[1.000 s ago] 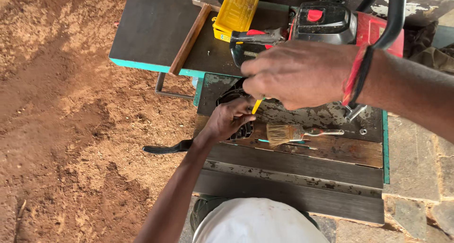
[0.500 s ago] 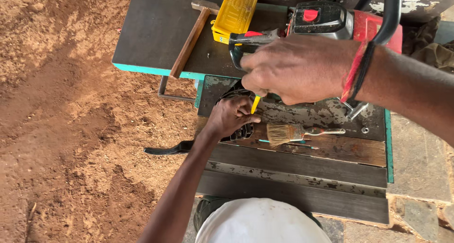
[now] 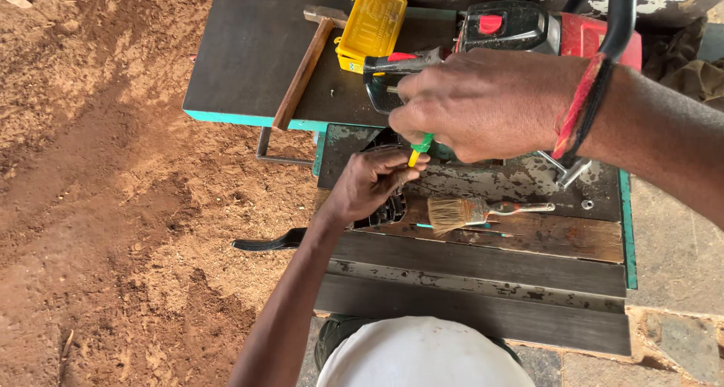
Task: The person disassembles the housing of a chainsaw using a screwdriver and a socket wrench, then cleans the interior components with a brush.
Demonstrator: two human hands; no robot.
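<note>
While our right hand (image 3: 483, 104) grips a green-and-yellow screwdriver (image 3: 419, 148), our left hand (image 3: 369, 183) curls closed around a black part (image 3: 383, 211) below it. Just right of that part lies a paintbrush (image 3: 471, 211) on the workbench (image 3: 490, 259).

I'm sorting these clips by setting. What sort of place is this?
Probably an outdoor or open-sided carpentry workshop: a worn workbench stands on bare red earth, with a hammer, a paintbrush and a red power tool lying on it.
</note>
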